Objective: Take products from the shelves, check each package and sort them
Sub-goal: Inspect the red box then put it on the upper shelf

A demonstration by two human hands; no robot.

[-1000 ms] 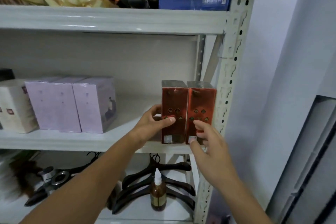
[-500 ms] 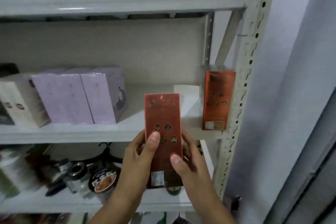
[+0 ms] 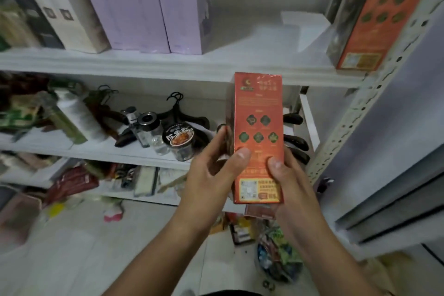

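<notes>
Both hands hold an upright red box (image 3: 258, 137) in front of the shelf (image 3: 168, 68): the left hand (image 3: 211, 173) and the right hand (image 3: 292, 184) curl round its lower half (thumbs on the printed face). A matching box (image 3: 379, 14) stands on the shelf, up to the right.

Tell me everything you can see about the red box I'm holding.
The red box is a tall, narrow, glossy carton, held upright before the shelves. Its face shows five dark green medallions and a yellow QR-code label at the bottom. The left hand and right hand grip its lower half, thumbs on the front.
</notes>
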